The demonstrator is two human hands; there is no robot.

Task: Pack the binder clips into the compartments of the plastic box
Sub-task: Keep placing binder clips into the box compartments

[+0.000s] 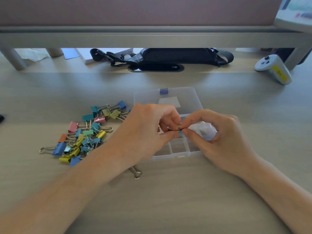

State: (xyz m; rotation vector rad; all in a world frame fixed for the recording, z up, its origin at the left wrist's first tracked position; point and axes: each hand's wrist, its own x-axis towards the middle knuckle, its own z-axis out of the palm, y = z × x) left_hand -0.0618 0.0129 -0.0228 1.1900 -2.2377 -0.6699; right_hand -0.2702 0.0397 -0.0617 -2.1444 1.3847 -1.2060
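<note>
Both hands, left hand (148, 130) and right hand (217, 132), pinch blue binder clip (180, 132) over plastic box (179, 149).

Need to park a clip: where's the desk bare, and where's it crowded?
Bare: desk in front of the plastic box, between the forearms; right of it toward the controller; behind it to the cable slot. Crowded: the clip pile left of it, a stray clip by the left forearm, left hand and right hand pinching a blue clip over the compartments.
</note>
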